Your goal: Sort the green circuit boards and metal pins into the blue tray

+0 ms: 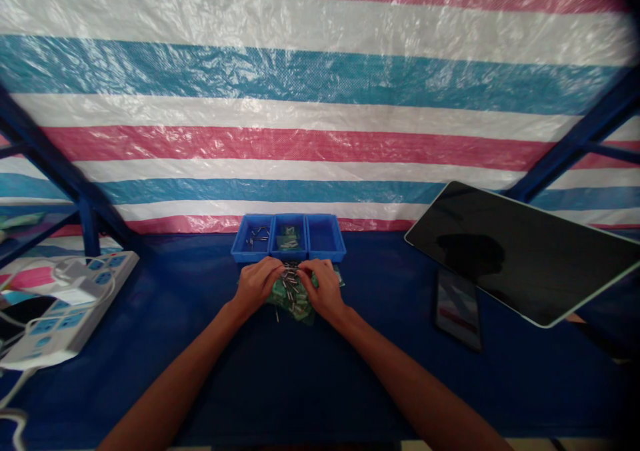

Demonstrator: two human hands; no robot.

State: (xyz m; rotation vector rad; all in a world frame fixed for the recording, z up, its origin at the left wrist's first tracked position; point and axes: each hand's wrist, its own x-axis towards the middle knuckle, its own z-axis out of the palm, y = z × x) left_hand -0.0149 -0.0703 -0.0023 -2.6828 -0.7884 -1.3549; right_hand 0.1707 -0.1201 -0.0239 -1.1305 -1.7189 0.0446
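A heap of small green plastic packets (301,306) lies on the blue table, with several thin dark metal pins or screws (291,281) strewn over it. My left hand (257,281) rests at the heap's left side, thumb and fingers drawn together at the metal pieces. Opposite it, my right hand (323,287) bends over the right side in a similar pinch. Whatever is between the fingertips is too small to make out. Just behind stand three joined blue bins: the left bin (240,245) holds loose metal pieces, the middle bin (289,253) green packets, and the right bin (326,243) shows only its bare inside.
On the right, a large dark-screened panel (530,251) leans across the table, with a phone (458,309) in front of it. A white power strip (75,324) with plugs and cables occupies the left. Striped plastic sheeting (320,144) hangs behind, between blue frame bars.
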